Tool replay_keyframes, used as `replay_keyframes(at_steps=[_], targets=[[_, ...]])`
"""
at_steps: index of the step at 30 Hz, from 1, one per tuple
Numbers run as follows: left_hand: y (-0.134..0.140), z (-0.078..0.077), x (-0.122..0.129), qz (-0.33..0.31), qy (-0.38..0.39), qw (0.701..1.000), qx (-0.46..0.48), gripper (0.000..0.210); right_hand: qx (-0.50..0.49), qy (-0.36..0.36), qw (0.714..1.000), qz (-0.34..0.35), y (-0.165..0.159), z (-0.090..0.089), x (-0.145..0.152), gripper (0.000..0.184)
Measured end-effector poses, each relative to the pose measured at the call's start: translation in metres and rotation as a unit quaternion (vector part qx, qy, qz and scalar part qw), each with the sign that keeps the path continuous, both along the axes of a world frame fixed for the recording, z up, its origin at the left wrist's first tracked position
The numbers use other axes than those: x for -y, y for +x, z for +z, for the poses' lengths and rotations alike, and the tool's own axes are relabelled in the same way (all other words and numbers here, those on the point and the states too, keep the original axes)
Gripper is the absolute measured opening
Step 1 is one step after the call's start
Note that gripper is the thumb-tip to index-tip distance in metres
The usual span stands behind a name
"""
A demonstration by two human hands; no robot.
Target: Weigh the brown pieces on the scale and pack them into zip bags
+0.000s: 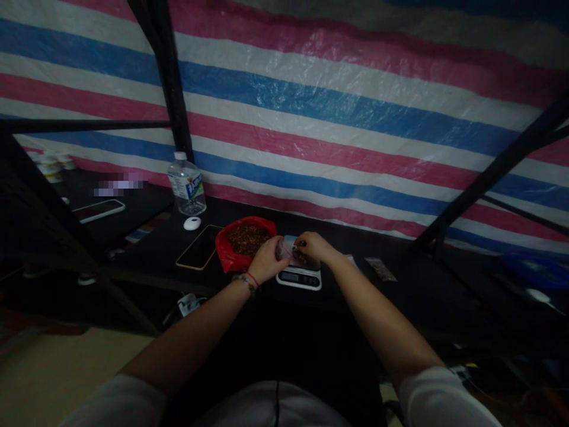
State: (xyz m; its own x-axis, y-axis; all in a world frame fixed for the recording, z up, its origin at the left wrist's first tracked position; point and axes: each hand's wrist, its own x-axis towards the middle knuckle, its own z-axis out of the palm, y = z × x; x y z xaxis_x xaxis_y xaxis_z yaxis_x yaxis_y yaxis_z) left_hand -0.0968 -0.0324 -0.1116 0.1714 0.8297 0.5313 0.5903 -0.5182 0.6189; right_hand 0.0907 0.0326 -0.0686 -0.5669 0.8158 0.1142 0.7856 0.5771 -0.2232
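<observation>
My left hand [268, 261] pinches the edge of a small clear plastic bag [285, 251] above a white digital scale [299, 280]. Opposite it, my right hand [313, 245] has its fingers drawn together over the scale's plate, beside the bag's opening. Small dark bits show at its fingertips, too dim to make out well. Beside my left hand lies an opened red plastic bag [226, 254] filled with loose brown dried pieces [248, 237]. A beaded bracelet and a red string circle my left wrist.
A phone [200, 248], a white earbud case [192, 223] and a clear bottle [186, 188] stand left on the black table. Rightward lie a small filled packet [381, 269], a blue basin [536, 271] and a white spoon [539, 295]. Black metal posts [176, 101] frame the striped sheet behind.
</observation>
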Motion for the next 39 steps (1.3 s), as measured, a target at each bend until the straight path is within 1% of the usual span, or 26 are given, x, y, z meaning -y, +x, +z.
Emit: replay_keyframes(at_steps=[3,6,9,15,21,28,32,35,37,39], targets=[[0.003,-0.006,0.001,0.005,-0.003,1.0,0.011,0.051,-0.091,-0.005,0.996,-0.011,-0.001,0.005,0.006,0.021],[0.005,-0.009,0.005,0.001,0.004,1.0,0.015,0.054,-0.177,-0.028,0.984,0.012,-0.009,0.014,0.019,0.02],[0.005,-0.008,0.008,0.002,0.012,1.0,0.024,0.053,-0.212,-0.047,0.976,0.033,-0.02,0.022,0.033,0.021],[0.006,-0.009,0.009,0.018,0.012,1.0,0.022,0.047,-0.198,-0.029,0.978,0.055,-0.034,0.03,0.051,0.023],[0.006,-0.008,0.01,0.019,0.018,0.999,0.028,0.037,-0.137,-0.044,0.988,0.056,-0.038,0.037,0.055,0.022],[0.005,-0.007,0.009,0.02,0.013,0.999,0.048,0.036,-0.142,-0.055,0.988,0.033,-0.043,0.042,0.054,0.024],[0.005,-0.007,0.007,0.02,0.023,0.998,0.059,0.037,-0.149,-0.032,0.987,0.054,-0.047,0.044,0.055,0.026],[0.004,-0.008,0.008,0.026,0.02,0.997,0.064,0.039,-0.156,0.013,0.986,0.058,-0.041,0.044,0.049,0.027],[0.004,-0.009,0.008,0.031,0.011,0.997,0.067,0.04,-0.15,0.037,0.987,0.033,-0.032,0.042,0.041,0.029],[0.004,-0.009,0.009,0.032,0.003,0.997,0.071,0.039,-0.115,0.027,0.993,0.002,-0.021,0.036,0.032,0.026]])
